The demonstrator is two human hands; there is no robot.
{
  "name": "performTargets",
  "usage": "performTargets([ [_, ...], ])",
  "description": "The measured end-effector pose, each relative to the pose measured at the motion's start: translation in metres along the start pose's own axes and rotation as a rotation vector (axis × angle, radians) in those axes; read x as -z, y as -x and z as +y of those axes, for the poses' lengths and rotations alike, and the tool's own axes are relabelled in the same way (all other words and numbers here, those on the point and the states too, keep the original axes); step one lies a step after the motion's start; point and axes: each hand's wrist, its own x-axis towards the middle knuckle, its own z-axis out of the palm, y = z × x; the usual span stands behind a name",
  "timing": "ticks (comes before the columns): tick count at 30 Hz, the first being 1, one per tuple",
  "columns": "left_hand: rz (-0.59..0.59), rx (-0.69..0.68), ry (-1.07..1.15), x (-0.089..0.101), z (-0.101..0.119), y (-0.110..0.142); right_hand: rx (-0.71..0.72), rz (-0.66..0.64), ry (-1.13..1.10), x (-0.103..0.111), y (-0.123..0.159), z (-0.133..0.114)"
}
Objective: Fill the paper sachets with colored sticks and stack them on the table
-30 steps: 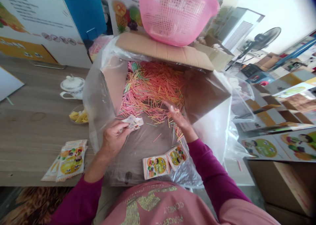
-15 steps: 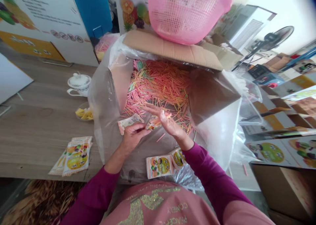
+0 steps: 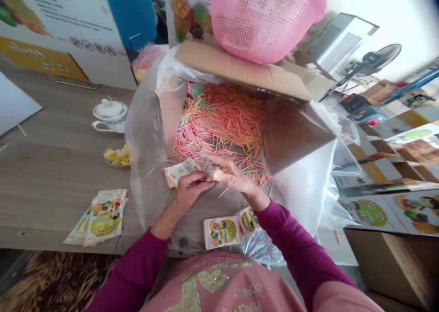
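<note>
In the head view, one plastic-lined carton (image 3: pixel 240 70) holds many pastel sticks (image 3: pixel 222 115); one bowl (image 3: pixel 115 145) holds yellow pieces (image 3: pixel 117 156). By the sticks' near edge, the left hand (image 3: pixel 190 187) pinches one packet (image 3: pixel 206 166); the right hand (image 3: pixel 236 177) crosses it, fingers extended, grip unclear.

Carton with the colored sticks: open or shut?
Open. The carton's far flap is raised clear of the opening, and the colored sticks inside are plainly visible.

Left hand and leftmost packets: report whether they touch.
Apart; the head view shows tabletop and clear plastic between the left hand and the packets.
</note>
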Motion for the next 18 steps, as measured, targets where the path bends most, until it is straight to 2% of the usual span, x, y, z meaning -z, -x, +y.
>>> performTargets([
  [3, 0.029, 0.106, 0.122, 0.002, -0.001, 0.001, 0.022, 0.093, -0.066, 0.003, 0.001, -0.004],
  [6, 0.031, 0.146, 0.184, 0.001, -0.002, 0.004, 0.068, 0.163, -0.002, -0.003, 0.008, -0.007],
  [8, -0.019, 0.127, 0.149, -0.002, 0.001, 0.011, 0.103, 0.132, 0.121, -0.015, 0.014, -0.005],
  [11, -0.049, 0.064, -0.074, 0.005, 0.014, 0.036, 0.202, 0.022, 0.323, -0.031, 0.026, 0.007],
  [13, 0.022, 0.023, -0.301, 0.025, 0.027, 0.062, 0.223, 0.016, 0.464, -0.031, 0.038, 0.019],
  [14, 0.086, 0.006, -0.416, 0.042, 0.035, 0.076, 0.205, 0.027, 0.545, -0.027, 0.046, 0.026],
  [16, 0.256, -0.042, -0.666, 0.086, 0.049, 0.101, 0.119, -0.002, 0.719, -0.015, 0.062, 0.04],
  [18, 0.354, -0.062, -0.915, 0.134, 0.057, 0.117, 0.017, -0.121, 0.865, -0.007, 0.074, 0.052],
])
